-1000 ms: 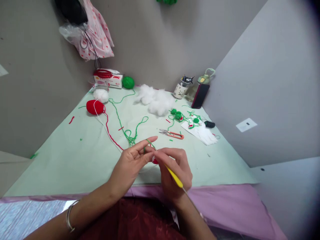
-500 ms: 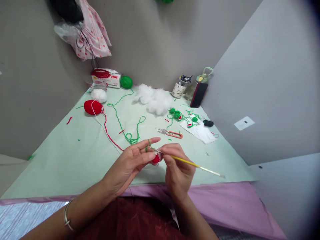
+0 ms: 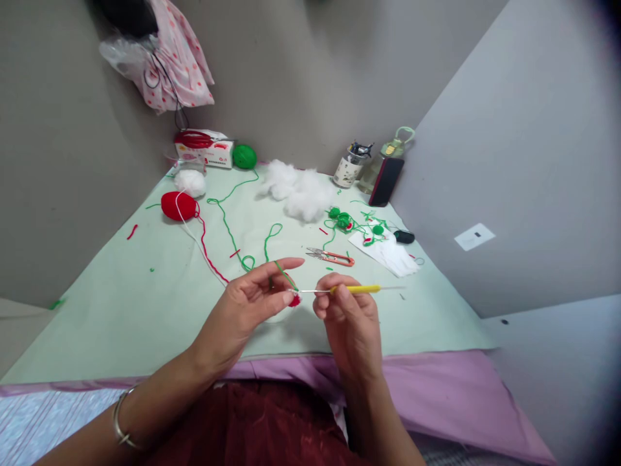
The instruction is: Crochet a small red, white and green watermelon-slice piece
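Observation:
Between thumb and fingers, my left hand (image 3: 252,294) pinches a small red-and-white crochet piece (image 3: 294,299). Green yarn (image 3: 286,274) runs over the raised index finger of that hand down to the piece. My right hand (image 3: 352,310) grips a crochet hook by its yellow handle (image 3: 363,288), and the thin metal shaft reaches left to the piece. The hook's very tip is too small to make out. Red and white strands lead from beneath my left hand back to a red yarn ball (image 3: 178,206) and a white yarn ball (image 3: 190,184).
Orange-handled thread snips (image 3: 334,257) lie beyond my hands. White stuffing (image 3: 303,194) sits at the back, beside a pen cup (image 3: 348,169) and a phone (image 3: 387,182). Small green crocheted bits (image 3: 343,221) lie by a white paper (image 3: 388,254). A green yarn ball (image 3: 244,156) stands back left.
My right hand has moved slightly right, drawing away from my left, and the hook has swung from slanted to nearly level. My left hand and the crochet piece have shifted a little left.

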